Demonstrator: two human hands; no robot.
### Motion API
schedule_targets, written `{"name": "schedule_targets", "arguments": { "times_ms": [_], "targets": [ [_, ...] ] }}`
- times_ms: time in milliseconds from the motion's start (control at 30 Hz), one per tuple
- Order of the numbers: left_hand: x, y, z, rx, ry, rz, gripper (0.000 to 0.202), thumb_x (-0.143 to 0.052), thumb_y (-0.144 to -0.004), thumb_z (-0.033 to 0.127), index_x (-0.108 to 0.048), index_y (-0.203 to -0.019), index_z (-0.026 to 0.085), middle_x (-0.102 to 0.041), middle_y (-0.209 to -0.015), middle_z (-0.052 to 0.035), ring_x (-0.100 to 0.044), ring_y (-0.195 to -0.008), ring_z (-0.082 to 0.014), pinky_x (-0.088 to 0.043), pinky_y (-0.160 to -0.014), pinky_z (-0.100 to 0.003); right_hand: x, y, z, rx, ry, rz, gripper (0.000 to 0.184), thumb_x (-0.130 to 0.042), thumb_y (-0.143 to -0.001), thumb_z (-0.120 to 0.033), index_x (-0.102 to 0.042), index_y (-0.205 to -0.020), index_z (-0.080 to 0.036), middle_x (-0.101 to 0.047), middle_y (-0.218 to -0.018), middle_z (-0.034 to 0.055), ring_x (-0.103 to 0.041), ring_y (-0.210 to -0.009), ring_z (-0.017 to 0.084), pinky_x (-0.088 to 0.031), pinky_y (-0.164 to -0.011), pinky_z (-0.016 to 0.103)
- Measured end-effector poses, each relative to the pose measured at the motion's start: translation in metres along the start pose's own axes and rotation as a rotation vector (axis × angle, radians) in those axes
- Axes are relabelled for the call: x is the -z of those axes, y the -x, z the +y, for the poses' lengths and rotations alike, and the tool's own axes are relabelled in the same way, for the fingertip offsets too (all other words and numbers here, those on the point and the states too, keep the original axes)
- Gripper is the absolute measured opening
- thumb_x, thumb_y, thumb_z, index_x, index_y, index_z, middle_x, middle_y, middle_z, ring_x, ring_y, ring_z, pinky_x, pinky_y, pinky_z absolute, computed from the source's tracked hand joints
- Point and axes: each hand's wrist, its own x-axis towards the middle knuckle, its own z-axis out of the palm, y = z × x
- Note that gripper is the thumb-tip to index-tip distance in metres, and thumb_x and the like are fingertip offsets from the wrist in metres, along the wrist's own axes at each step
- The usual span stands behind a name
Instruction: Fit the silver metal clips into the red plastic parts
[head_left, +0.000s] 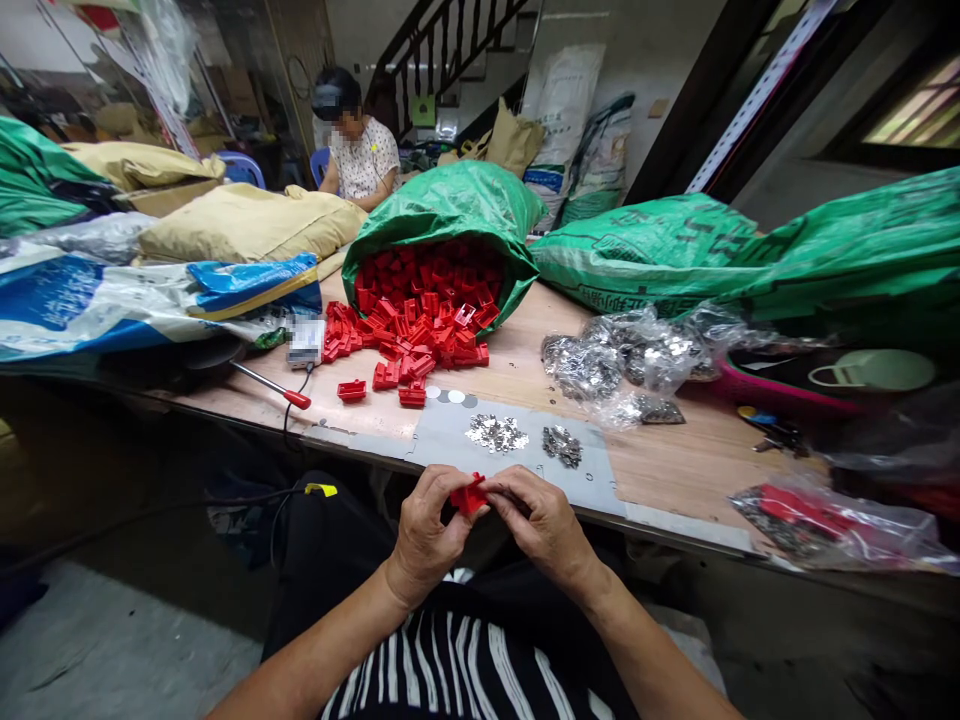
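Over the table's front edge, my left hand grips a small red plastic part between thumb and fingers. My right hand meets it from the right, thumb and forefinger pinched together at the part's side; whatever those fingertips hold is too small or hidden to make out. Just beyond my hands, a pile of flat silvery metal pieces lies on a grey sheet. To its right sits a smaller heap of darker metal pieces. Loose red plastic parts spill from an open green sack.
Clear plastic bags of metal pieces lie right of centre, with a pink basket beyond. A red-tipped lever juts out at left near a cable. Green sacks line the back. Across the table a person sits.
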Motion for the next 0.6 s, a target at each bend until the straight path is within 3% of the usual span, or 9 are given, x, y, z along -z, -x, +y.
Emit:
{"name": "schedule_targets", "arguments": {
  "times_ms": [233,367,600],
  "targets": [
    [0.003,-0.002,0.003,0.005,0.007,0.001,0.029,-0.067,-0.079,0.014,-0.058,-0.105,0.022,-0.062,-0.091,-0.0039,-0.060,-0.085,-0.0163,-0.051,-0.075,-0.029,0.008,0.000,0.007,-0.254,-0.107,0.048,0.018,-0.056,-0.087,-0.038,-0.060,-0.091,-0.021,-0.058,-0.078,0.0013,-0.048,-0.063,0.013,-0.042,-0.060,0.025],
    [0.003,-0.002,0.004,0.010,0.018,-0.018,0.029,-0.066,-0.079,0.015,-0.058,-0.106,0.023,-0.061,-0.091,-0.0040,-0.061,-0.085,-0.0167,-0.052,-0.075,-0.030,0.005,-0.002,0.009,-0.292,-0.245,-0.004,0.021,-0.060,-0.083,-0.040,-0.054,-0.084,-0.020,-0.054,-0.079,0.0006,-0.049,-0.072,0.014,-0.042,-0.065,0.024],
    [0.000,0.001,0.000,-0.009,0.053,-0.073,0.028,-0.064,-0.081,0.016,-0.056,-0.107,0.024,-0.062,-0.095,-0.0046,-0.062,-0.085,-0.0167,-0.053,-0.077,-0.031,-0.002,-0.007,0.015,-0.320,-0.366,-0.086,0.026,-0.064,-0.079,-0.039,-0.045,-0.077,-0.021,-0.045,-0.074,-0.0032,-0.043,-0.068,0.012,-0.040,-0.061,0.023]
  ]
}}
